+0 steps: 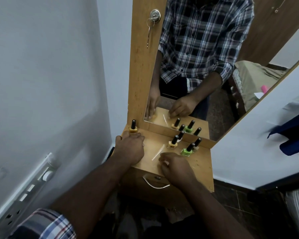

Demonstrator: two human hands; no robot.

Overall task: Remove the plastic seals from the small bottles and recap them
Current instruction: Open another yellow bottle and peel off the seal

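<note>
Several small bottles with black caps stand on the wooden shelf (197,163). An orange one (133,129) is at the far left corner. A yellow one (173,143), a green one (187,150) and a pale one (196,146) are grouped at the right, near the mirror. A clear plastic strip (158,152) lies flat in the middle. My left hand (129,149) rests palm down on the shelf, its fingers just in front of the orange bottle. My right hand (174,165) sits at the front edge with curled fingers beside the strip; nothing shows between them.
A mirror (205,66) in a wooden frame rises behind the shelf and reflects the bottles and both hands. A key hangs in a lock (154,15) on the frame. Below the shelf is a drawer with a metal handle (155,184). A wall socket panel (33,187) is at the left.
</note>
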